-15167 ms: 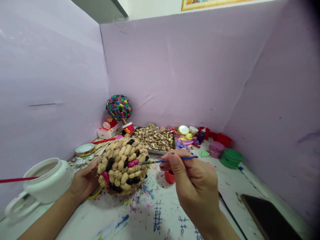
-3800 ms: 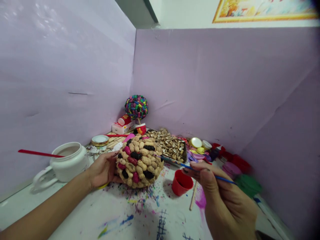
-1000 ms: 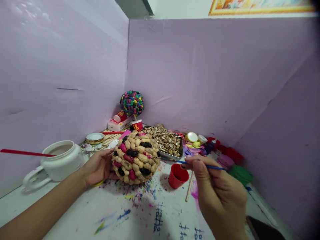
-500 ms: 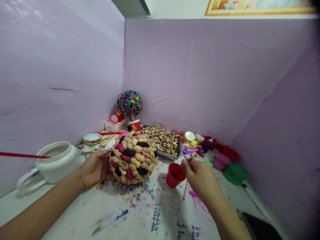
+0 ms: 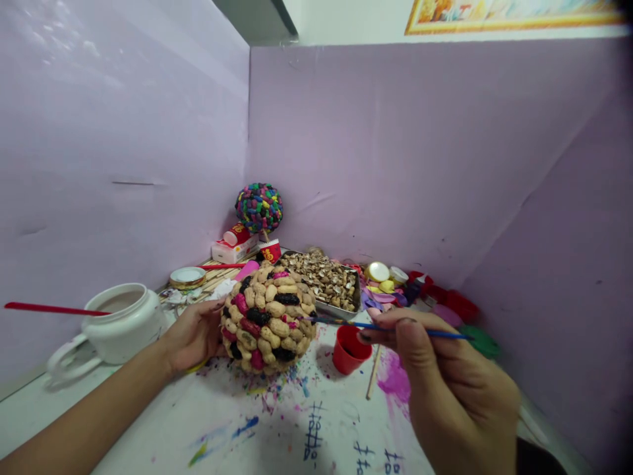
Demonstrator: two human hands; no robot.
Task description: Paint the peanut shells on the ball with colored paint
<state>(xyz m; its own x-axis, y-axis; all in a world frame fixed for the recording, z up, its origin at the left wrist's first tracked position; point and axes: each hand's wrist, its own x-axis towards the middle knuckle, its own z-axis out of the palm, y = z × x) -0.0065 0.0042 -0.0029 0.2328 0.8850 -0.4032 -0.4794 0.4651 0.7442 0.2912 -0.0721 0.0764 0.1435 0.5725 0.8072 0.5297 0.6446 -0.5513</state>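
Observation:
My left hand grips the left side of a ball covered in peanuts. Most of its shells are plain tan; some are painted black or pink-red. Between the thumb and fingers of my right hand is a blue paintbrush, held almost level. Its bristle tip points left and meets the ball's right edge; whether it touches a shell I cannot tell. A red cup with something dark inside stands just below the brush.
Behind the ball lies a metal tray of peanut shells. A white pot with a red stick stands left. A multicoloured ball rises from a red paper cup. Lids and coloured pieces crowd the back right. A wooden stick lies beside the cup.
My right hand has raised the paintbrush out of the red cup and turned it level, its tip now at the ball's right side. My left hand keeps its hold on the ball.

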